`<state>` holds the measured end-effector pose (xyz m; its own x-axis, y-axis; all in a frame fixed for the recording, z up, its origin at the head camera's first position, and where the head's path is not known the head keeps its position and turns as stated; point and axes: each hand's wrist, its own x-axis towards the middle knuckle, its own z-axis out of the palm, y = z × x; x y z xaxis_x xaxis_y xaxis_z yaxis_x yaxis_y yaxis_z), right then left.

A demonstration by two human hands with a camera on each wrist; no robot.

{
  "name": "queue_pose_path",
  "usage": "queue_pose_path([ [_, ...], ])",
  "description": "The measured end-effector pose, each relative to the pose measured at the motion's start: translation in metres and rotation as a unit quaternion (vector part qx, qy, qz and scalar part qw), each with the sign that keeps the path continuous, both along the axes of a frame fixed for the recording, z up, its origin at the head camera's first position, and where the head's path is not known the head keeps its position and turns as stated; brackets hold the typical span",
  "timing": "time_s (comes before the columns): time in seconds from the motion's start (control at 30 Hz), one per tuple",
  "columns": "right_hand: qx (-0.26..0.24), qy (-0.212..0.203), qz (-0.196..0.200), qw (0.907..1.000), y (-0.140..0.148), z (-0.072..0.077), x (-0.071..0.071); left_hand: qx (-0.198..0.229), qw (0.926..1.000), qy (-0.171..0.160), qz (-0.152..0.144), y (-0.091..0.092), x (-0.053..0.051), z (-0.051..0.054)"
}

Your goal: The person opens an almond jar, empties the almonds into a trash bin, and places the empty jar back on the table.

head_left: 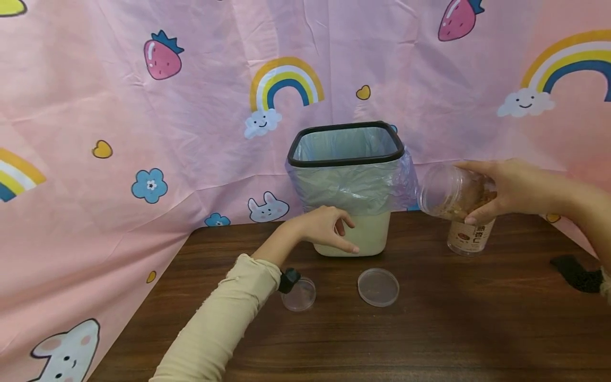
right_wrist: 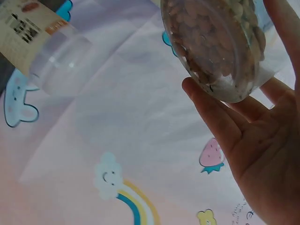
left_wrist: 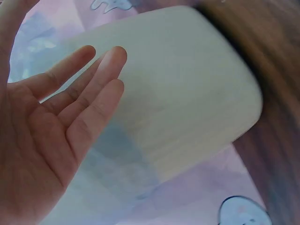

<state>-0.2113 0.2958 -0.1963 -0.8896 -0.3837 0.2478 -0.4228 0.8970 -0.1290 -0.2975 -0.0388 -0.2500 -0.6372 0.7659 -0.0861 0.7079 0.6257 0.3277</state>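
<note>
My right hand (head_left: 511,185) grips a clear plastic jar (head_left: 441,188) that is tipped on its side, its mouth towards the bin. Brown nuts (right_wrist: 211,42) lie inside it near the base, seen through the bottom in the right wrist view. Just below stands a second clear jar (head_left: 470,239) with a beige label, upright on the table. My left hand (head_left: 326,225) hovers in front of the pale waste bin (head_left: 367,233), fingers loosely bent and holding nothing. In the left wrist view the palm (left_wrist: 37,136) is bare beside the bin's side.
A bluish bag (head_left: 343,183) lines the bin and hangs over its black rim (head_left: 348,161). Two round clear lids, one left lid (head_left: 299,294) and one right lid (head_left: 378,287), lie on the dark wooden table (head_left: 429,339). A black strap (head_left: 577,273) rests at right. Behind hangs a patterned pink cloth (head_left: 205,106).
</note>
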Motion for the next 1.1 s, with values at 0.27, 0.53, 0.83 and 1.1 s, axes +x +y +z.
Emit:
queue_pose_path([
  [0.27,-0.004,-0.012,0.006,0.9999,-0.002,0.028,-0.01,0.015,0.9991,0.036,-0.019,-0.001,0.003,0.034],
  [0.53,0.047,-0.002,-0.019,0.9987,-0.005,0.055,-0.015,0.033,0.998,0.051,-0.017,-0.009,0.008,0.066],
  [0.83,0.085,0.012,-0.017,0.9962,-0.013,0.085,-0.026,0.065,0.996,0.06,-0.004,-0.023,0.006,0.099],
  [1.1,0.081,0.013,-0.007,0.9966,-0.02,0.102,-0.04,0.102,0.9928,0.054,0.034,-0.038,-0.004,0.122],
])
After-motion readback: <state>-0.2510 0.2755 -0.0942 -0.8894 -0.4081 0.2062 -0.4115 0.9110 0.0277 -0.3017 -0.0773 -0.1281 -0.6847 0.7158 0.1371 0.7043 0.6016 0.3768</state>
